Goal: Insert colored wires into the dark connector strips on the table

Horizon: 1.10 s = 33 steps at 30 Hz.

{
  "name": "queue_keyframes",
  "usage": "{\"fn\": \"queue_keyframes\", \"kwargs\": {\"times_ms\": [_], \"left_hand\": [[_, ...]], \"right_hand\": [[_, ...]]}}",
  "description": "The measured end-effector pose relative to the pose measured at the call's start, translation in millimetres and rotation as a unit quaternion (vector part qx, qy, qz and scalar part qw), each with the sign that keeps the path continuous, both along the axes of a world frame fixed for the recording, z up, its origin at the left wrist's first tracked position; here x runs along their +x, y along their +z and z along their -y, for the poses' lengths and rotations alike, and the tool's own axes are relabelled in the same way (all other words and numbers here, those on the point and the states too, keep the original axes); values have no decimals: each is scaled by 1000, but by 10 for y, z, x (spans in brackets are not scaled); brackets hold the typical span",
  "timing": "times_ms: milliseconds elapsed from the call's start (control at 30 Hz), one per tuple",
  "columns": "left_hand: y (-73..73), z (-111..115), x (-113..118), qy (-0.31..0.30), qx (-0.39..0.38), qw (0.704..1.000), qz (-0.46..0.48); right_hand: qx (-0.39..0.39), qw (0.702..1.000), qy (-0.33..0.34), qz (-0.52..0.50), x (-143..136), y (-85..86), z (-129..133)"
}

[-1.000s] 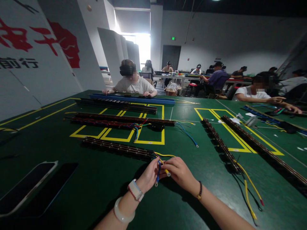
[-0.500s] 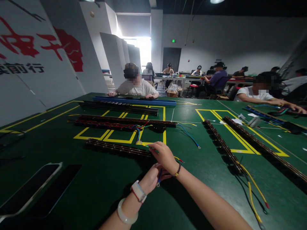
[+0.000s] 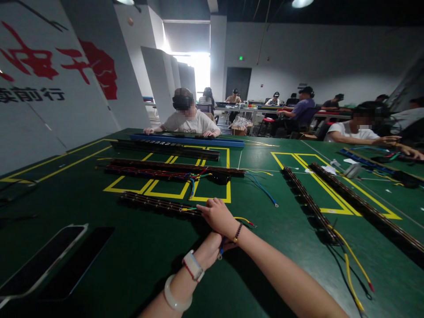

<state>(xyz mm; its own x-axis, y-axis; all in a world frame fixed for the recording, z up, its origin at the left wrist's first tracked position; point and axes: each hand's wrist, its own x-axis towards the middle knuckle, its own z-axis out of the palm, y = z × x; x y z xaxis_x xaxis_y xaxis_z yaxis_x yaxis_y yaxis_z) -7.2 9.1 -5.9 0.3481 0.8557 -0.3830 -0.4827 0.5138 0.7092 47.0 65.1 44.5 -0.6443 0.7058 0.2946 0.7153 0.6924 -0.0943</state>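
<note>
My right hand (image 3: 217, 217) reaches over my left, its fingers closed on a green wire (image 3: 191, 208) whose ring terminal lies on a long dark bar strung with thin wires (image 3: 155, 202). Beneath my right wrist, my left hand (image 3: 212, 248) is curled, and most of its fingers are hidden. A blue wire (image 3: 221, 250) with a ring terminal hangs out of its grip. Past my right hand, a yellow wire (image 3: 244, 219) with a red-sleeved end sticks out to the right.
More wired bars (image 3: 175, 167) lie ahead, with a blue channel (image 3: 187, 140) behind them. Two further bars (image 3: 309, 203) stretch along the right, with yellow leads (image 3: 349, 265). Flat dark phone-like slabs (image 3: 77, 260) lie left. Co-workers (image 3: 188, 119) sit across and at right.
My right hand has shifted a little left, bringing the green wire's ring end down onto the near bar. My left hand stays about where it was.
</note>
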Motion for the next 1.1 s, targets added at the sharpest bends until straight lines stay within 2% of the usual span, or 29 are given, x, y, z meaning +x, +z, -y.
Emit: {"fn": "queue_keyframes", "kwargs": {"times_ms": [100,233,367,500,600,667,700,767,900,1000,1067,1100], "left_hand": [[65,24,5,-8,12,1000,-2],[151,70,-7,-13,14,1000,-19],[183,107,-29,-7,6,999,-48],[173,109,-55,-29,44,994,-95],[156,78,-84,-59,77,980,-172],[163,53,-113,-90,88,957,-261],[180,45,-130,-105,96,938,-317],[242,41,-168,-123,139,878,-440],[423,71,-237,-147,271,703,-640],[506,80,-274,-215,319,582,-716],[513,75,-293,-238,347,531,-736],[505,71,-302,-239,356,518,-740]], "right_hand": [[-16,998,7,-66,97,33,59],[-21,985,-24,-169,376,24,142],[16,982,-66,-178,798,-170,207],[24,985,-104,-139,1158,-429,252],[0,985,-121,-127,1280,-541,247],[-22,983,-126,-133,1298,-572,226],[-31,982,-127,-138,1295,-579,215],[-40,980,-127,-146,1282,-583,201],[-45,979,-127,-152,1266,-579,210],[-52,978,-130,-157,1266,-569,221],[-55,977,-133,-160,1267,-559,224],[-56,977,-133,-160,1267,-554,226]]}}
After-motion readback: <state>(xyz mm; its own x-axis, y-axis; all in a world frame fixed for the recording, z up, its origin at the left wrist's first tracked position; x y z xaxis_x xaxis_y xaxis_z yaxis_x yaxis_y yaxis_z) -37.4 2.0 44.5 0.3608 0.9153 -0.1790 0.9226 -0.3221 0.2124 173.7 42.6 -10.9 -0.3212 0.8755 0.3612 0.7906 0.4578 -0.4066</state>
